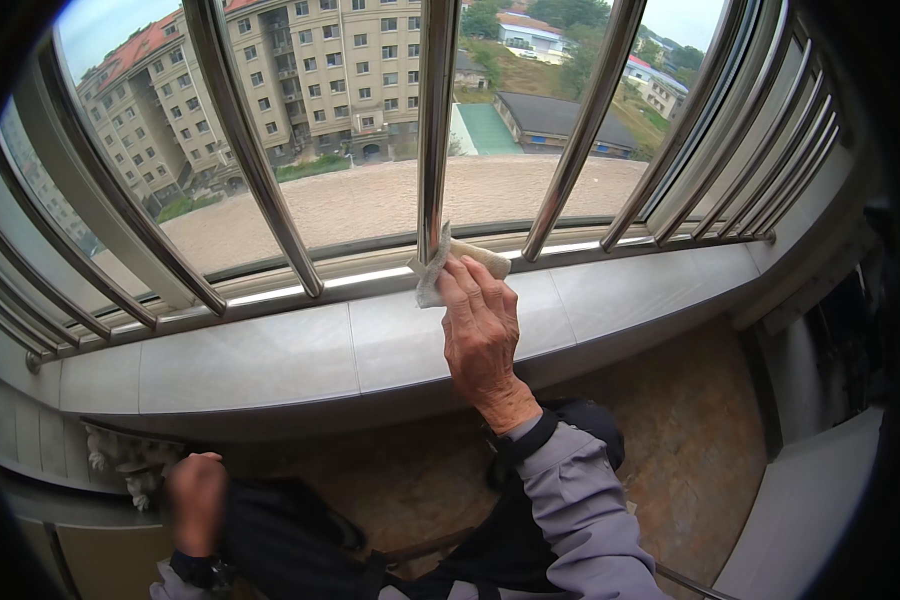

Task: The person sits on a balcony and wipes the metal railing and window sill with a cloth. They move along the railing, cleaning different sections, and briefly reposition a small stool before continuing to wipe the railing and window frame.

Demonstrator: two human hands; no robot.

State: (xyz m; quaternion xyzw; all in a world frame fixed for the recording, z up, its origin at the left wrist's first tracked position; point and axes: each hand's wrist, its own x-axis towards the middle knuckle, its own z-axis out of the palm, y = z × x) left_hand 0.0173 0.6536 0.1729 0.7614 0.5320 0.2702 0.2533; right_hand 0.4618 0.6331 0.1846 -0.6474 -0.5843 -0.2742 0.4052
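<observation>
My right hand (480, 325) reaches up over the window ledge, its fingers closed on a pale, greyish-beige cloth (432, 283). The cloth is pressed around the foot of the middle metal bar (432, 150), where the bar meets the bottom rail (370, 285). Part of the cloth sticks out to the right of the fingers. Low at the left, my left hand (198, 500) is near my dark-clothed leg, well away from the bars. Motion smears it, so its fingers cannot be made out.
A grey tiled ledge (260, 355) runs below the row of shiny window bars (260, 150). A carved ornamental piece (135, 460) stands at the lower left. Brown flooring (690, 430) lies below, with a pale panel (810, 510) at the right. Buildings show outside.
</observation>
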